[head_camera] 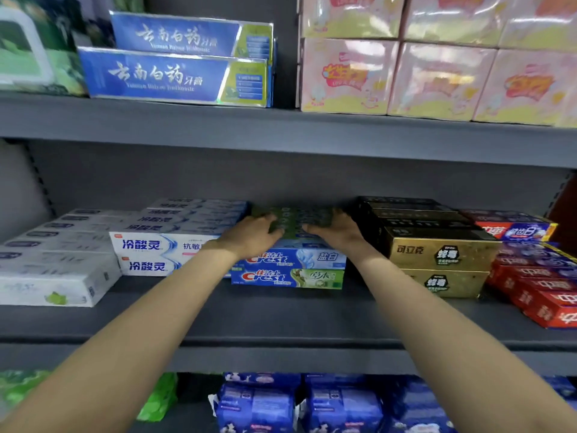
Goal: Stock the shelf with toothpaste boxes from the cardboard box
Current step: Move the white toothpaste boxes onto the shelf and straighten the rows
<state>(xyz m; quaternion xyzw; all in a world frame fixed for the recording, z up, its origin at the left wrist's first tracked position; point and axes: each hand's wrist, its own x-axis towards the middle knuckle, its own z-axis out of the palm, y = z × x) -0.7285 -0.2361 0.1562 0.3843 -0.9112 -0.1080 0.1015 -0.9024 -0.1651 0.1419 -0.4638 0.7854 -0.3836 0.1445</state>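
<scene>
1. Toothpaste boxes with green tops [296, 220] lie on the Crest stack [288, 268] in the middle of the grey shelf [281, 310], set back from the stack's front edge.
2. Left hand [249, 237] rests palm down on the left end of those green boxes, fingers bent over the top; right hand [335, 229] does the same on the right end. The two hands are a little apart, each curled onto the boxes.
3. Both forearms reach in from the lower corners and cross the shelf's front lip.
4. Just left of the Crest stack sit white and blue toothpaste boxes [150, 254], two high, touching it; further left lie pale white boxes [53, 276].
5. Just right of the Crest stack stand black and gold boxes [437, 254], and beyond them red boxes [543, 295].
6. Above the Crest stack, on the upper shelf, two blue boxes [175, 76] sit to the left and pink packs [437, 79] to the right.
7. Below the Crest stack, blue wrapped packs [299, 407] and green packets [159, 398] fill the lower shelf.
</scene>
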